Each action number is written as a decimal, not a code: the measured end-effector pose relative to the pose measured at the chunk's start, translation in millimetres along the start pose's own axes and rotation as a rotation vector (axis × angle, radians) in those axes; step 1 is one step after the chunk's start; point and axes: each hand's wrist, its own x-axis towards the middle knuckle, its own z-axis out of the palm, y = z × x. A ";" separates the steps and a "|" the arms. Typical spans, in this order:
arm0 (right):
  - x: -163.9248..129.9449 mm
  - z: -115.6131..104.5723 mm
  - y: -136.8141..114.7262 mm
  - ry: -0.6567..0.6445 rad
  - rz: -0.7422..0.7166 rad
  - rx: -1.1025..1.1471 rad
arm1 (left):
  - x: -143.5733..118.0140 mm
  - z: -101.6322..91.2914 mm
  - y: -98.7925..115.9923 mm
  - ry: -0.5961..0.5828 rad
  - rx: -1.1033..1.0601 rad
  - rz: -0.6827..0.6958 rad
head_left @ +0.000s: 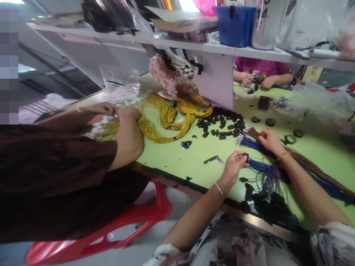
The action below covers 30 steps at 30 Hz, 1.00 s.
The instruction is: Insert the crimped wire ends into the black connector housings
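Observation:
My left hand is closed in a pinch on a small black connector housing, from which blue wires trail to the right. Higher up and to the right, my right hand has its fingertips closed on brown wires, whose metal terminals stick out to the left. Just below that lies a bundle of dark blue wires with similar bright tips. Near my body, several finished-looking black connectors with wires sit at the table edge.
Loose black housings are scattered mid-table beside yellow wire bundles. A small folding blade lies left of my hands; tape rolls lie right. A co-worker's arm is at left, another person sits opposite. A shelf crosses above.

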 end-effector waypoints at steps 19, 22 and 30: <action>40.8 -4.1 -26.4 -0.098 0.000 -0.272 | -3.2 -0.5 -5.6 -0.100 0.025 -0.002; 45.6 -6.9 -32.6 -0.017 0.087 -0.379 | -3.9 -1.7 -5.4 -0.097 0.017 -0.014; 24.1 -19.2 -48.1 0.012 -0.154 0.196 | -4.0 -0.7 -5.8 -0.121 -0.049 -0.050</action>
